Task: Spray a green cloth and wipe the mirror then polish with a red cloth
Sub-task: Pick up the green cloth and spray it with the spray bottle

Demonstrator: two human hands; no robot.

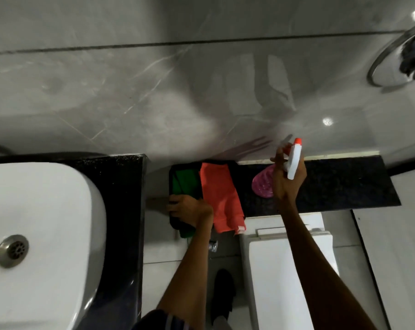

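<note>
Overhead, right hand point(287, 179) raised above dark ledge point(344, 182), fingers point(279, 152) wrapped around white spray bottle point(294, 163) with red nozzle; no legible label. Left hand point(189, 208) closed on green cloth point(186, 181) beside red cloth point(219, 194).

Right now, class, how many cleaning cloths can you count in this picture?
2: the green cloth under the left hand, and the red cloth beside it on the black ledge. Others may be hidden.
</note>
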